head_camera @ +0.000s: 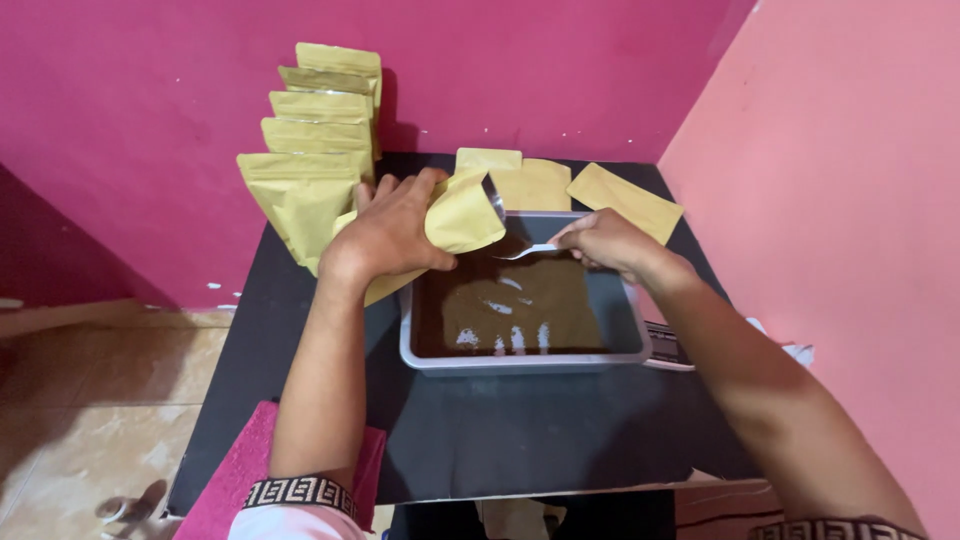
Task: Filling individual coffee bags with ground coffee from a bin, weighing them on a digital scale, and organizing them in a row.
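The left hand [392, 232] grips a yellow paper stand-up pouch [462, 212], tilted, with its open mouth facing right. Just right of the mouth, over the grey plastic tray [520, 362] of brown powder, the right hand [610, 243] pinches a white plastic spoon [524, 251], its bowl pointing left toward the pouch.

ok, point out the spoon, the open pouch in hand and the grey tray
spoon [522, 250], head view, on the bowl end by the pouch mouth
open pouch [462, 215], head view, on its yellow side panel
grey tray [520, 364], head view, on the near rim
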